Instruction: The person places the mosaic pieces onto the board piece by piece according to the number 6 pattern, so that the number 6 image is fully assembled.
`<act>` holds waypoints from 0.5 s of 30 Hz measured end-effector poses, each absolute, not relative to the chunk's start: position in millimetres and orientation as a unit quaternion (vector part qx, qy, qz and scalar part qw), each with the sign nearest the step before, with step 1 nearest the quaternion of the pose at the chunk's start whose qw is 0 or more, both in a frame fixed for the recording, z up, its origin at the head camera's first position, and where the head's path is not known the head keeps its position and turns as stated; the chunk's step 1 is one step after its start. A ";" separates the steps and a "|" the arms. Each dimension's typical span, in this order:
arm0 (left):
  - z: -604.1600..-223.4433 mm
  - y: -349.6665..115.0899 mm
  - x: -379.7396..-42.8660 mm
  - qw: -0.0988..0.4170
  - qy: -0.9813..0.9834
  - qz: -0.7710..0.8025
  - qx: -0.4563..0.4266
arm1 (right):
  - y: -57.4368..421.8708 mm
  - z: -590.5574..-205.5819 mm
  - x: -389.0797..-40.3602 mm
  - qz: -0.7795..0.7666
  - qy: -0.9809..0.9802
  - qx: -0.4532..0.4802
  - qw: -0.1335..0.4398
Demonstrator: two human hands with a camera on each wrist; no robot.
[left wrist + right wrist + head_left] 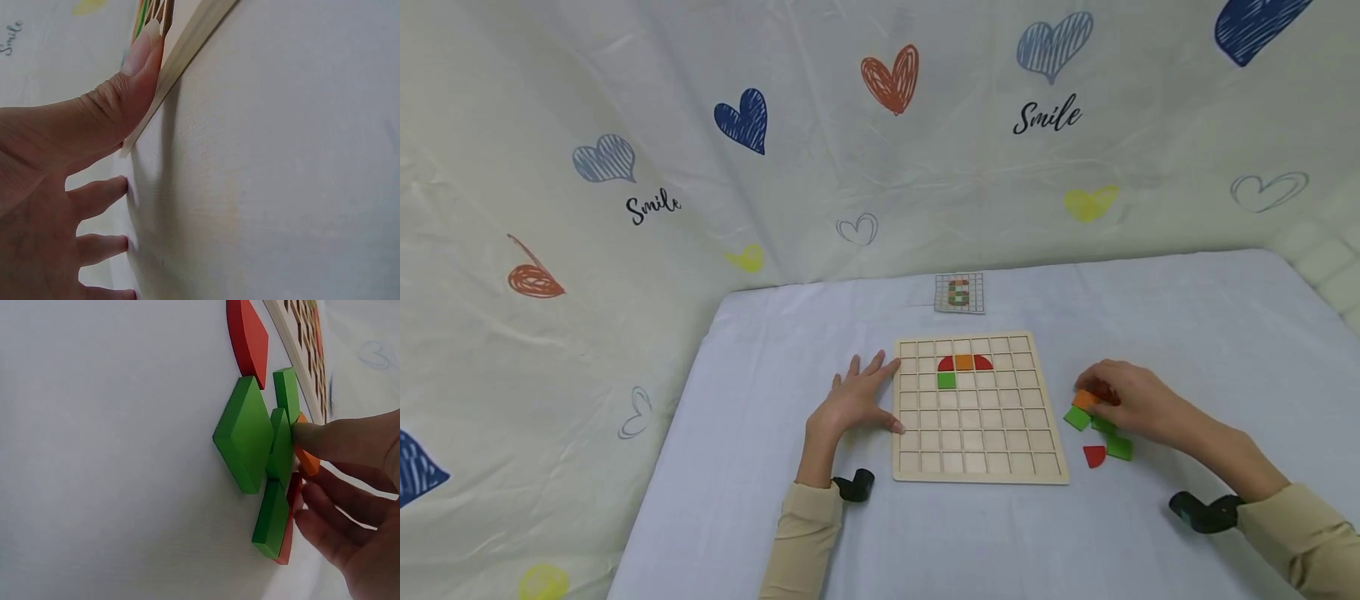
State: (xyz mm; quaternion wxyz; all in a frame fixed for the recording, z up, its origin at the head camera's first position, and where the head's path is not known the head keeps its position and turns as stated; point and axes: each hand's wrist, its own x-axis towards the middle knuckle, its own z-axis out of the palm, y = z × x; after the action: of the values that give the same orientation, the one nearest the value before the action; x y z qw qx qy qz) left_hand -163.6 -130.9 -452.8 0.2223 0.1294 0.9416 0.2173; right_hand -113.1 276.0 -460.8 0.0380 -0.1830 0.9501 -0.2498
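Note:
My left hand [852, 402] lies spread at the left edge of the wooden grid board [970, 467], thumb and index fingertip right at the rim. In the left wrist view its thumb [119, 100] presses along the board's side. On the board sit an orange square [964, 362] between two red quarter-round pieces [946, 363] and a green square [947, 381]. To the right, my right hand [1138, 400] reaches into loose pieces, thumb and fingers pinching an orange block [307, 461]. Green blocks [245, 434] and red pieces [251, 344] lie around its fingertips.
A small printed pattern card [959, 293] lies behind the board. A white cloth covers the table [760, 367], and a curtain with hearts [891, 79] hangs behind. Black wrist-worn cameras [1206, 512] stick out near both cuffs.

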 end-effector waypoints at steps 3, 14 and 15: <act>-453.5 -131.4 -163.6 0.222 0.942 0.218 0.129 | 274.4 -462.1 -113.8 -0.261 0.948 -0.176 0.043; -452.7 -131.9 -163.6 0.220 0.941 0.221 0.133 | 274.3 -464.2 -112.5 -0.271 0.941 -0.205 -0.002; -452.6 -132.1 -163.7 0.220 0.941 0.221 0.134 | 274.9 -464.0 -112.3 -0.272 0.940 -0.208 -0.006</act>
State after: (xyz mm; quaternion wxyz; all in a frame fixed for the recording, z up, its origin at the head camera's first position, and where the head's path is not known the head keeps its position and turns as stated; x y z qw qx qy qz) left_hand -163.7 -132.1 -452.6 0.2198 0.1338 0.9407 0.2210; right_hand -112.3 274.9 -464.0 -0.0063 -0.2077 0.9397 -0.2717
